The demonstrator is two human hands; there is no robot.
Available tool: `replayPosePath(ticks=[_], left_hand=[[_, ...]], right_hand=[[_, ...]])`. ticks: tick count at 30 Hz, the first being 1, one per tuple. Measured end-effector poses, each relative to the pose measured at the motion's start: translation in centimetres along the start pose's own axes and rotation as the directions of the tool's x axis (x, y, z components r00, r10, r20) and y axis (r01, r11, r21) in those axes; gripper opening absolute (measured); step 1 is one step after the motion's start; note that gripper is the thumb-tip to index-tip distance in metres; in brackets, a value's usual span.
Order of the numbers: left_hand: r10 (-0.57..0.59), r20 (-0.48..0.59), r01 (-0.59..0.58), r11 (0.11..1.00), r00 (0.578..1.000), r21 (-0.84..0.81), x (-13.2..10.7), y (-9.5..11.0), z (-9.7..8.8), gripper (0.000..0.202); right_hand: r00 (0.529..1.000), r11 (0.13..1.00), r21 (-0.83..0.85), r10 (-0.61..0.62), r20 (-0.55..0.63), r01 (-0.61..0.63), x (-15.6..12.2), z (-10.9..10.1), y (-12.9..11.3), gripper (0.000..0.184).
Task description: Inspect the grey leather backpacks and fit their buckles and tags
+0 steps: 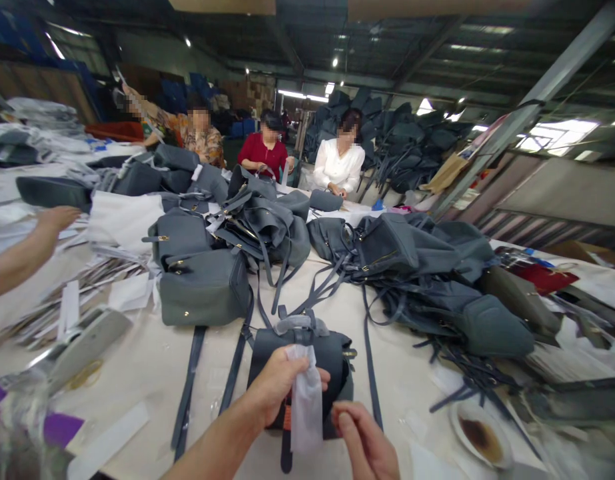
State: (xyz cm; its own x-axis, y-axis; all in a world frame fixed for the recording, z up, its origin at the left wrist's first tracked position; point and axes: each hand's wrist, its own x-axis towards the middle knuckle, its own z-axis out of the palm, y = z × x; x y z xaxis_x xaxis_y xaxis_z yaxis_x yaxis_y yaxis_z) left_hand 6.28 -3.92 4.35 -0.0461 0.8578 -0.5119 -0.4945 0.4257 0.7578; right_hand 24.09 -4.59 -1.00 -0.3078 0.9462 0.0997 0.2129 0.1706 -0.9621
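Observation:
My left hand [280,377] grips a strip of thin white wrapping paper [307,407] near its top, and the strip hangs down over the front of a dark grey-blue handbag [267,350]. The bag stands before me, its top handle [300,323] wrapped in pale translucent material. A strap with an orange-wrapped part [288,417] hangs at the bag's front, partly behind the strip. Beside the bag's lower right side, my right hand [364,440] is closed with curled fingers; whether anything small is between them cannot be made out.
Similar bags stand at left [204,293] and lie heaped at right [412,253], straps trailing. Paper strips [107,273] lie at left, near a co-worker's arm [32,247]. A dish of brown stuff [482,433] sits at right. Several people work across the table.

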Motion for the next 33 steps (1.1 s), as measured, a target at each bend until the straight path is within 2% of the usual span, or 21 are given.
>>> replayPosePath(ticks=[1,2,4,5,7,8,9,10,11,13,15,17,21,23,25,27,29,33], left_hand=[[-0.002,0.002,0.002,1.000,1.000,-0.002,-0.1,0.1,0.1,0.031],[0.000,-0.003,0.000,1.000,1.000,0.001,-0.1,0.1,0.2,0.030],[0.014,-0.017,-0.013,1.000,1.000,0.007,-0.1,0.0,0.4,0.029],[0.031,-0.026,-0.030,0.999,0.999,0.013,-0.1,0.0,0.5,0.028],[0.083,-0.039,-0.081,0.996,0.996,0.036,0.0,0.1,0.4,0.027],[0.107,-0.040,-0.105,0.993,0.993,0.049,0.0,0.2,0.3,0.025],[0.128,-0.037,-0.126,0.990,0.991,0.067,0.0,0.3,0.1,0.024],[0.146,-0.034,-0.143,0.986,0.989,0.084,0.0,0.4,-0.1,0.022],[0.158,-0.031,-0.154,0.983,0.987,0.100,0.0,0.5,-0.3,0.020],[0.166,-0.034,-0.160,0.979,0.986,0.128,-0.1,0.5,-0.6,0.017],[0.173,-0.041,-0.165,0.975,0.984,0.151,-0.2,0.3,-0.6,0.015],[0.188,-0.036,-0.179,0.968,0.982,0.174,-0.2,0.1,-0.5,0.014],[0.267,-0.060,-0.245,0.937,0.962,0.247,-0.2,-0.5,-0.7,0.014],[0.311,-0.075,-0.283,0.924,0.947,0.257,-0.3,-1.0,-1.0,0.012],[0.328,-0.073,-0.302,0.921,0.942,0.247,-0.3,-1.5,-1.5,0.026],[0.310,-0.065,-0.289,0.932,0.949,0.220,-0.4,-2.2,-2.2,0.036],[0.260,-0.052,-0.251,0.957,0.964,0.143,-0.7,-2.9,-3.0,0.035],[0.198,-0.027,-0.197,0.980,0.980,0.029,-1.4,-3.6,-3.8,0.037]], right_hand=[[0.994,0.987,0.125,0.108,-0.033,-0.103,0.3,0.4,-0.4,0.027],[0.981,0.953,0.241,0.192,-0.002,-0.186,0.6,0.9,-0.7,0.031],[0.941,0.867,0.368,0.292,0.171,-0.336,0.9,2.0,-0.5,0.043],[0.905,0.831,0.374,0.324,0.276,-0.412,0.8,2.6,-0.1,0.048],[0.785,0.766,0.304,0.389,0.481,-0.566,0.2,3.1,1.0,0.054],[0.737,0.752,0.261,0.406,0.540,-0.606,-0.1,3.1,1.4,0.054],[0.727,0.756,0.243,0.406,0.554,-0.607,-0.3,2.9,1.7,0.054],[0.756,0.775,0.252,0.396,0.522,-0.580,-0.4,2.5,1.7,0.052],[0.808,0.804,0.270,0.382,0.447,-0.530,-0.1,2.1,1.3,0.050],[0.912,0.876,0.274,0.340,0.230,-0.396,1.1,1.2,-0.1,0.047],[0.944,0.920,0.212,0.316,0.095,-0.329,3.0,0.9,-1.9,0.048],[0.952,0.938,0.161,0.297,0.079,-0.306,4.9,1.4,-3.4,0.046],[0.941,0.918,0.223,0.293,0.172,-0.327,7.1,3.3,-4.2,0.037],[0.946,0.915,0.244,0.294,0.138,-0.320,7.3,4.1,-4.0,0.036],[0.951,0.922,0.232,0.298,0.085,-0.310,7.2,4.6,-3.8,0.036],[0.951,0.927,0.215,0.300,0.073,-0.309,7.2,4.7,-3.7,0.037],[0.951,0.926,0.218,0.295,0.093,-0.308,7.2,4.7,-3.8,0.036],[0.939,0.919,0.230,0.275,0.208,-0.320,7.7,4.8,-3.9,0.029]])
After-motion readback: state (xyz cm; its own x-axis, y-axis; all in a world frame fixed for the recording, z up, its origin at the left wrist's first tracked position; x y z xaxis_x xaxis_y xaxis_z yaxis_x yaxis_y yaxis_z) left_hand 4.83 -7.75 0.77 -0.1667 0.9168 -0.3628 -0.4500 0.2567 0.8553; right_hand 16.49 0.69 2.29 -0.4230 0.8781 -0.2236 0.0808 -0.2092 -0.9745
